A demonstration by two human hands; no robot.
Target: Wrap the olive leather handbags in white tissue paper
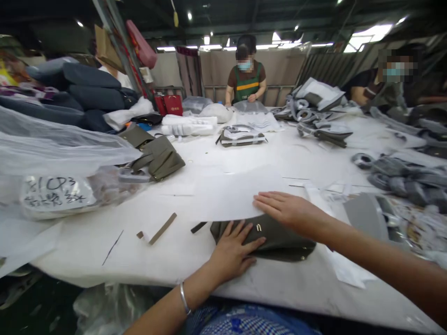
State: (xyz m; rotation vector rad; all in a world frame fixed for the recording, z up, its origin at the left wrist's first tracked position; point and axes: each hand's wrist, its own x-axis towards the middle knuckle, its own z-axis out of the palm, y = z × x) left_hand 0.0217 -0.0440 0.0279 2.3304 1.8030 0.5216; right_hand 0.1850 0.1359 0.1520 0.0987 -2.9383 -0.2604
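An olive-brown bag (279, 242) with a small gold emblem lies on the white table right in front of me. My left hand (233, 251) rests on its left part, fingers spread and flat. Across the bag's far edge lies a white sheet of paper (223, 195). My right hand (286, 209) is laid flat on the sheet's right end, its fingers stretched out and close together. A short dark strap end (199, 227) sticks out at the bag's left. Whatever part of the bag is beneath the paper is hidden.
Left are a brown strip (162, 229), olive bags (159, 158) and a plastic-wrapped bundle with a handwritten label (57, 191). Another wrapped bag (240, 136) sits farther back. Rolled grey straps (401, 174) pile up right. A masked co-worker (246, 77) stands across the table, another person at far right.
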